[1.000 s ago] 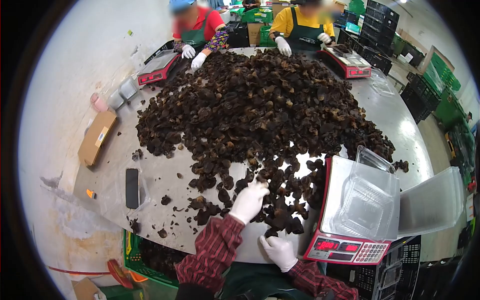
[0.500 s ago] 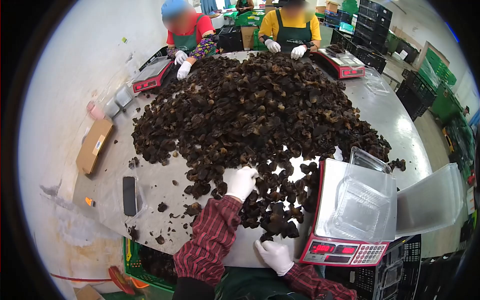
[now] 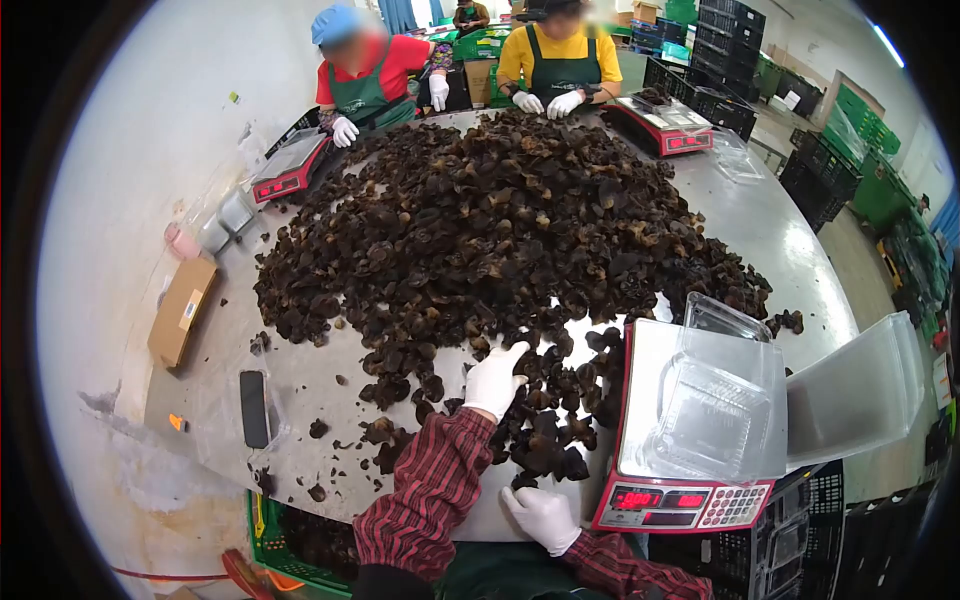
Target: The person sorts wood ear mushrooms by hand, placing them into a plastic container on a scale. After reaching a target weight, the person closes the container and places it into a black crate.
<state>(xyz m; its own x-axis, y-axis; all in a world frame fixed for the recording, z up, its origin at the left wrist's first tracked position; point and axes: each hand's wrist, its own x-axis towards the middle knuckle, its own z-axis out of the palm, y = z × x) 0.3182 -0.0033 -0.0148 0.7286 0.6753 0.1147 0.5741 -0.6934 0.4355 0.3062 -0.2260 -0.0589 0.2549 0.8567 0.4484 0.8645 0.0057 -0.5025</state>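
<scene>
The gloved left hand (image 3: 495, 380) lies open, fingers spread on the near edge of the dark mushroom pile (image 3: 500, 220) covering the table (image 3: 790, 240). The right hand (image 3: 543, 517) (also gloved) rests open at the table's edge, just beside a red scale (image 3: 680, 500) carrying a clear tray (image 3: 715, 420).

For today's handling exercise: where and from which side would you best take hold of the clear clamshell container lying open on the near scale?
Probably by the raised lid of the clear clamshell container, or its far rim, coming from above. It lies open and empty on the scale, walls thin and flexible, so pinch a rim edge rather than squeeze the body. The right hand is nearest.
</scene>
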